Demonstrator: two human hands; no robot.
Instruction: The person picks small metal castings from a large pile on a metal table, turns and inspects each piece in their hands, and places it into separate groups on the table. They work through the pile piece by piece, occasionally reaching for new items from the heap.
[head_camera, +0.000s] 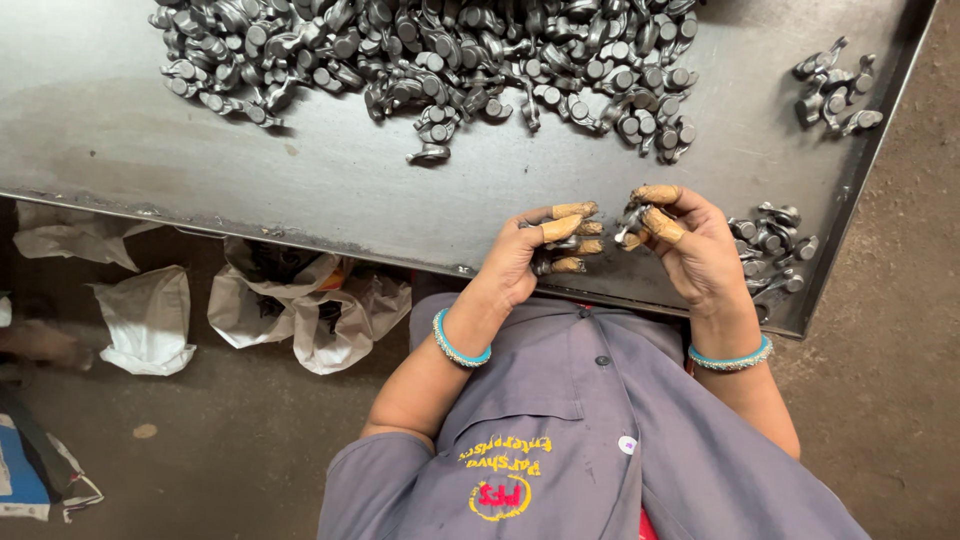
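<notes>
A small grey metal forging, lumpy with a rounded boss, sits pinched in the right hand, whose taped fingers are closed around it just above the near edge of the steel table. The left hand is just beside it; its taped fingers are curled together around another dark piece that is mostly hidden. Beyond the fingers lies a big heap of like forgings. A small cluster lies just right of the right hand, and a further group is well beyond it near the table corner. Crumpled white bags lie on the floor left of the left hand.
</notes>
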